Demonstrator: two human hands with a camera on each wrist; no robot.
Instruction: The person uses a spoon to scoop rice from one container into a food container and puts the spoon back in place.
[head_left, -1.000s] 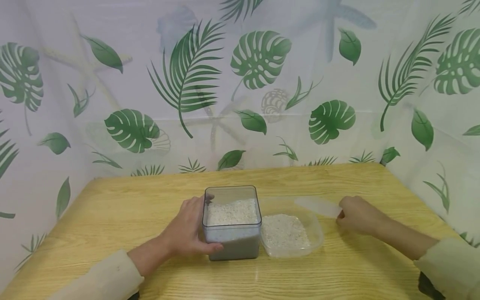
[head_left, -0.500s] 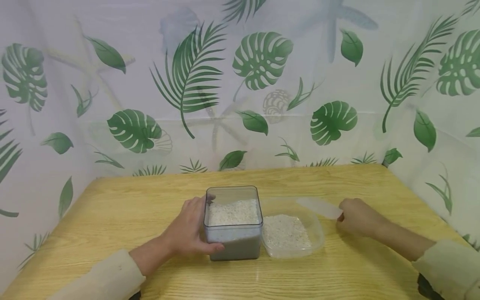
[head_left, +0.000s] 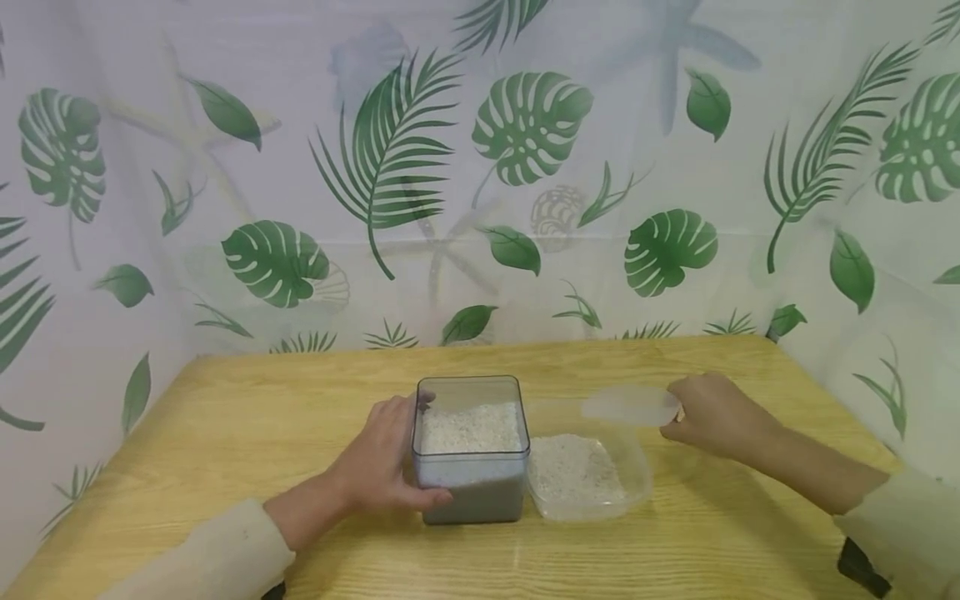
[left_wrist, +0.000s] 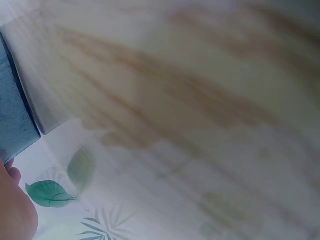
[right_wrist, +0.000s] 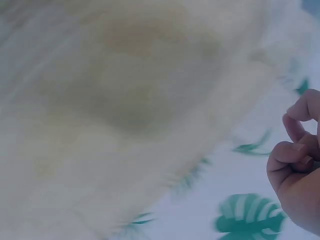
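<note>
Curled right hand (right_wrist: pixel 295 160) fingers plain only on the right wrist view.

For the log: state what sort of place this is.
Probably a makeshift recording booth, not a real kitchen: a bare wooden table closed in by a leaf-print curtain, holding only a square container and shallow tub of white grains.

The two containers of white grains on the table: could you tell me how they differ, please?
The square container is tall with straight, grey-tinted walls; the shallow container is low, clear and rounded at the corners. The left hand grips the square one, while the right hand holds a translucent scoop above the shallow one. Both are uncovered, hold white grains and stand side by side on the wooden table.
</note>
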